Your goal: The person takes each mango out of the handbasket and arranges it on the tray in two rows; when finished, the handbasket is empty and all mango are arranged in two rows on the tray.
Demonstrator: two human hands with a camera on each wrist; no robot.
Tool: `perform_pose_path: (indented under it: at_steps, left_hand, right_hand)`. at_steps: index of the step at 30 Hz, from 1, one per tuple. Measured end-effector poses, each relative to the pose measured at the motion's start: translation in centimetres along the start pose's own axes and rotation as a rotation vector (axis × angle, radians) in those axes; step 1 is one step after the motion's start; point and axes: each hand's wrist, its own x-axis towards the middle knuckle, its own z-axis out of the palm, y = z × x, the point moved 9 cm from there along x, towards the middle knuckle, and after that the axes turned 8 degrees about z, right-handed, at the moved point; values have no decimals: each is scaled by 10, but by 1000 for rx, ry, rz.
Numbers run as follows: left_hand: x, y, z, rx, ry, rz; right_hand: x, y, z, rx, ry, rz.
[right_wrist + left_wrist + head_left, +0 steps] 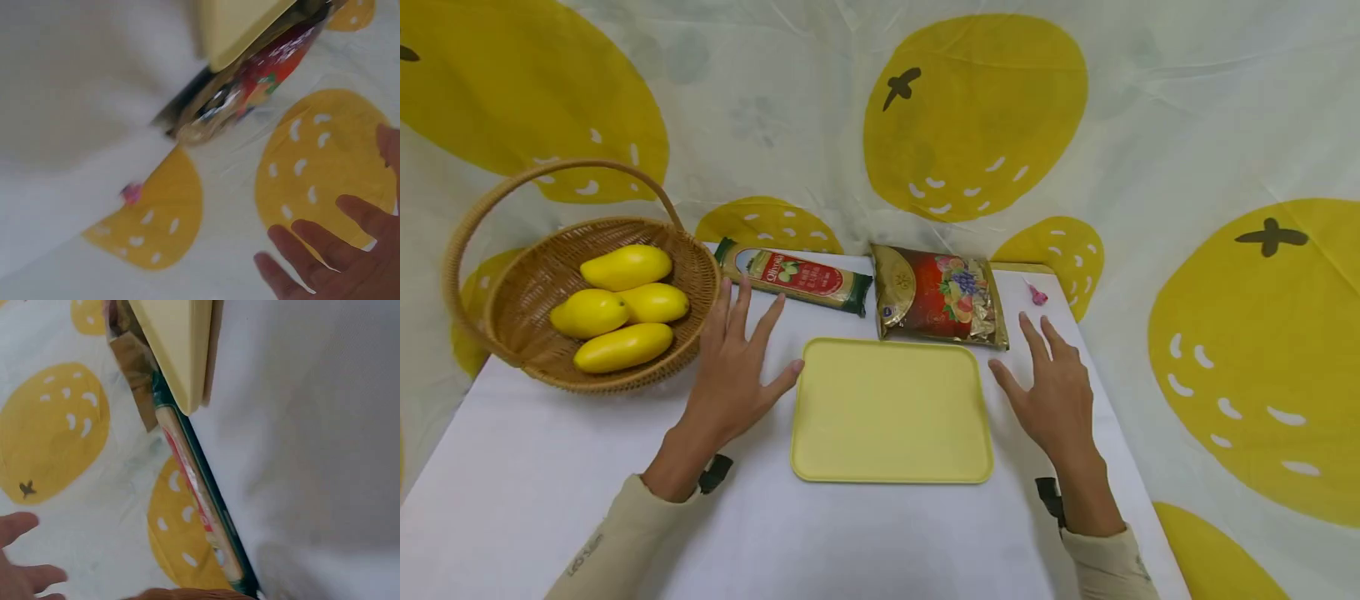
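Note:
In the head view a pale yellow rectangular tray (891, 412) lies on the white table between my two hands. My left hand (730, 371), fingers spread, is over the table between the basket and the tray, its thumb by the tray's left edge. Spread in the same way, my right hand (1054, 392) is just off the tray's right side and holds nothing. Behind the tray lie a long green-and-red noodle packet (808, 279) and a shiny gold-and-red bag (938, 296) with fruit printed on it. Both wrist views show relaxed, extended fingers.
On the left stands a wicker basket (602, 383) with a tall handle, holding several yellow mangoes (625, 348). A small pink wrapped item (1038, 295) lies near the table's back right corner. A lemon-patterned cloth (1120, 125) hangs behind the table (820, 542).

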Motion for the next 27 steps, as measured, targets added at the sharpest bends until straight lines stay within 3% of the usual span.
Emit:
perform_pose_path:
  at_steps: [4, 8, 12, 15, 20, 27]
  left_hand:
    - [-10, -8, -30, -79, 285, -44]
    - [-30, -18, -58, -107, 550, -95]
    - [-55, -33, -83, -95, 792, -206]
    - [-74, -45, -99, -80, 932, -305]
    - [-100, -60, -120, -36, 1030, -454]
    - [-133, -77, -131, -28, 1020, -618]
  right_hand:
    - [0, -31, -1, 145, 52, -52]
    - [1, -66, 0, 284, 66, -144]
    - [3, -102, 1, 399, 48, -244]
    - [4, -127, 2, 458, 28, -311]
    - [4, -163, 2, 525, 9, -403]
    - [6, -205, 5, 598, -18, -498]
